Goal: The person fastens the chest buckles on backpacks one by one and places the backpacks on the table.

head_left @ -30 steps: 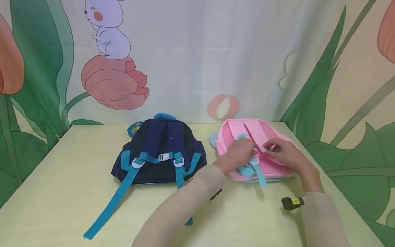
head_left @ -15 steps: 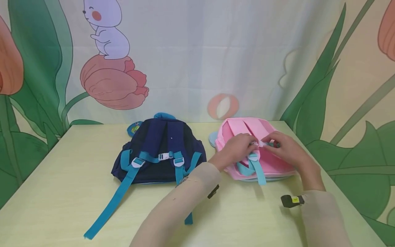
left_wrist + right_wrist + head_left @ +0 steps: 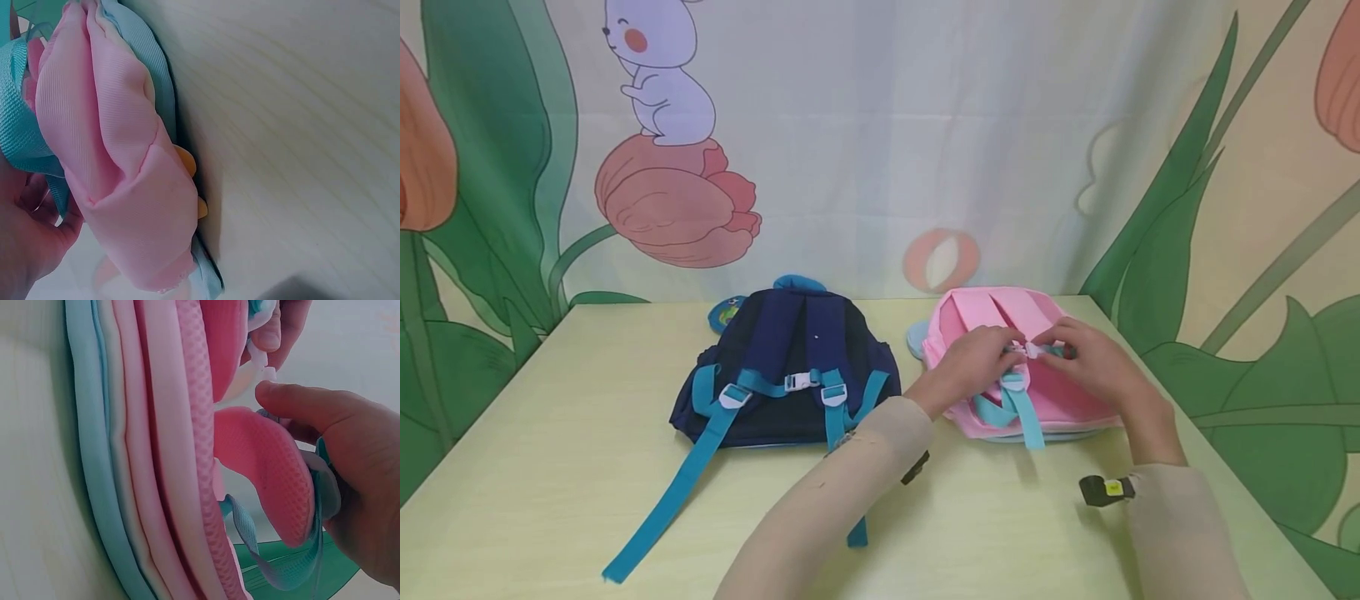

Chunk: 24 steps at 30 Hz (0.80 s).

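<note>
A pink backpack (image 3: 1067,396) with light-blue straps lies on the table at right, its shoulder straps facing up. Over its back, my left hand (image 3: 973,362) pinches one end of the chest strap. Opposite it, my right hand (image 3: 1093,358) holds the white buckle piece (image 3: 1033,350) between thumb and fingers. In the right wrist view, the thumb of the right hand (image 3: 350,437) presses by the white plastic buckle (image 3: 269,374), close to the fingertips of the left hand (image 3: 290,331). Whether the buckle halves are joined, I cannot tell. The left wrist view shows the bag's side (image 3: 119,156).
A navy backpack (image 3: 786,417) with blue straps lies left of the pink one, its white chest buckle (image 3: 800,381) fastened. One long blue strap (image 3: 662,508) trails toward the table's front. A curtain (image 3: 985,150) printed with flowers hangs behind the table (image 3: 550,467).
Both hands have come nearer each other and slightly up, bringing the chest strap ends together over the pink backpack. In the last half second they have barely moved.
</note>
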Available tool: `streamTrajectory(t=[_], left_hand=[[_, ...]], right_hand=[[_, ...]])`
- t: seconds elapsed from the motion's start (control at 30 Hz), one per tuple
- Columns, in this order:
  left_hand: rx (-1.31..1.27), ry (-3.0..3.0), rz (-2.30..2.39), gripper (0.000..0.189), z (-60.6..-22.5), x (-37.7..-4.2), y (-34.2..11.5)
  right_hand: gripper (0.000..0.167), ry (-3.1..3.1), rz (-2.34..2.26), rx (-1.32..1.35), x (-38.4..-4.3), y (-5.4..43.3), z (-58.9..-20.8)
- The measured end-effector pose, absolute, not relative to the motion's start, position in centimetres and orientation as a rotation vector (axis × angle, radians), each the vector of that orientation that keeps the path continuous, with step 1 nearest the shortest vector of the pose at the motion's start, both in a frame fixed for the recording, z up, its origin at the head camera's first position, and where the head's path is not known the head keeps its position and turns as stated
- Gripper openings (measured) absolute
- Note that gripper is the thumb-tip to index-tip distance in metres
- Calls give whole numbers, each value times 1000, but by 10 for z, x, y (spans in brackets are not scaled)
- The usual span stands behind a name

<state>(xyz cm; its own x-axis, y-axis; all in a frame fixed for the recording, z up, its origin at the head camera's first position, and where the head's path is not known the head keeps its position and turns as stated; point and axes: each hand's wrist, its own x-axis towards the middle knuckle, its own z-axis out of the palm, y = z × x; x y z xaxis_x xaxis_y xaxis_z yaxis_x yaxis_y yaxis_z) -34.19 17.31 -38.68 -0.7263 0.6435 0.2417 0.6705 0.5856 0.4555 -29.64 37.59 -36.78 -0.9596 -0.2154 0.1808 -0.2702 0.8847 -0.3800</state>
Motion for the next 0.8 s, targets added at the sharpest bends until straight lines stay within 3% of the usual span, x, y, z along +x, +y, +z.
streamTrajectory(t=[0.8], left_hand=[[-1154, -2744, -861, 34, -392, -340, 169]], right_hand=[[23, -2900, 653, 500, -299, 369, -373]])
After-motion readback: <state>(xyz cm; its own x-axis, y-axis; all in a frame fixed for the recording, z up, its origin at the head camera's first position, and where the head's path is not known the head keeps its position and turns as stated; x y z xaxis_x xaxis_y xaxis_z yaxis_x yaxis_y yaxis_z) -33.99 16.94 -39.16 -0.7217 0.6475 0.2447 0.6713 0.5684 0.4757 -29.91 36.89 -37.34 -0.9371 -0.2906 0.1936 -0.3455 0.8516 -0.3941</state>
